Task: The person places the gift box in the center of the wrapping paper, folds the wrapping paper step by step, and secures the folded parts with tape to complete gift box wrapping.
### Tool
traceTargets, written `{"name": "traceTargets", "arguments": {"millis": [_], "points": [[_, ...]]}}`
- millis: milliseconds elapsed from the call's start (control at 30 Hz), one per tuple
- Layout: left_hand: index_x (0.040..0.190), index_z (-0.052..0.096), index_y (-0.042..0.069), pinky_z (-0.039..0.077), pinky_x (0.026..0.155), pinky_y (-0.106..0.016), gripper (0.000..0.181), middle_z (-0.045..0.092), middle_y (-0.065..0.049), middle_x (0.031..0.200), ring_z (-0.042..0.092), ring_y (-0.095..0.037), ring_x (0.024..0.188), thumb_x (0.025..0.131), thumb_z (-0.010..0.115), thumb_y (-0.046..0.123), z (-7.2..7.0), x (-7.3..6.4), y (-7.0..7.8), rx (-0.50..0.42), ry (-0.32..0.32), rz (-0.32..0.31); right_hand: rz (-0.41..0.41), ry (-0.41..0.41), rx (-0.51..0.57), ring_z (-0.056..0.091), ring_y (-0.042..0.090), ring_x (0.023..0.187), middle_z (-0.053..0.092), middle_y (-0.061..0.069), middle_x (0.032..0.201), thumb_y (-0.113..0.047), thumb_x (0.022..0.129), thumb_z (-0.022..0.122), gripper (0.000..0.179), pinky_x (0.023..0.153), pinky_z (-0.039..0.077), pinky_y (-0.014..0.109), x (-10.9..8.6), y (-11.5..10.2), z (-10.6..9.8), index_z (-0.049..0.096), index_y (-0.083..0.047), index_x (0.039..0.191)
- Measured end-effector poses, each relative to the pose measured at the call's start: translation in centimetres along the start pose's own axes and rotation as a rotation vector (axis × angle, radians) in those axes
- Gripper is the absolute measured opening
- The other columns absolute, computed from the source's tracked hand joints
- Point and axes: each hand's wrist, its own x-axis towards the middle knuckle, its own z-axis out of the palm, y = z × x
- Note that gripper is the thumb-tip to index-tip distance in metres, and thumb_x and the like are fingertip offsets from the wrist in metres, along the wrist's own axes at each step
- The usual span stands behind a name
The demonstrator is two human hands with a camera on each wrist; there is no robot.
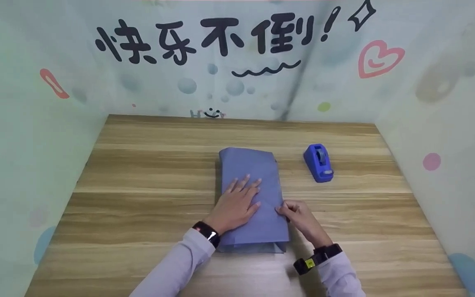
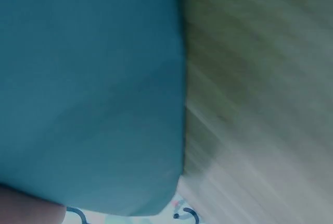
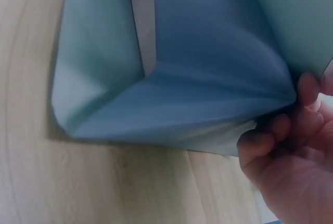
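Note:
A blue sheet of wrapping paper (image 1: 258, 173) is folded into a long, box-like bundle on the table. My left hand (image 1: 235, 204) lies flat on its top with fingers spread. At the bundle's right side my right hand (image 1: 301, 216) pinches the edge of the paper between thumb and fingers. In the right wrist view the fingers (image 3: 257, 143) grip a folded corner, and the paper's end (image 3: 218, 94) gapes, showing inner folds and a pale strip (image 3: 143, 31) inside. The left wrist view shows mostly the smooth blue paper (image 2: 88, 88).
A blue tape dispenser (image 1: 319, 163) stands on the wooden table (image 1: 146, 181), right of the bundle and farther back. Printed cloth walls (image 1: 159, 86) enclose the table at the back and both sides. Dark bands (image 1: 206, 234) sit on both wrists.

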Motion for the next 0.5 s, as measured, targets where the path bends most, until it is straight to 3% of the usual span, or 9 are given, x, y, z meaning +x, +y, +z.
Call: {"name": "traceTargets", "arguments": {"millis": [267, 500], "points": [[0.144, 0.033, 0.029, 0.016, 0.115, -0.050, 0.050, 0.029, 0.002, 0.152, 0.021, -0.026, 0.142, 0.098, 0.030, 0.048, 0.5, 0.5, 0.0, 0.051, -0.005, 0.046, 0.011, -0.042, -0.003, 0.035, 0.005, 0.056, 0.033, -0.008, 0.059, -0.008, 0.090, 0.056, 0.035, 0.054, 0.027, 0.018, 0.2, 0.6, -0.4, 0.036, 0.006, 0.065], [0.146, 0.028, 0.032, 0.014, 0.115, -0.052, 0.053, 0.024, 0.004, 0.154, 0.018, -0.027, 0.143, 0.097, 0.028, 0.052, 0.5, 0.4, -0.1, 0.097, -0.036, 0.087, 0.077, -0.069, 0.014, 0.042, 0.010, 0.072, 0.038, -0.003, 0.073, -0.015, 0.092, 0.058, 0.024, 0.065, 0.032, 0.021, -0.2, 1.5, -0.9, 0.042, -0.007, 0.076]]}}
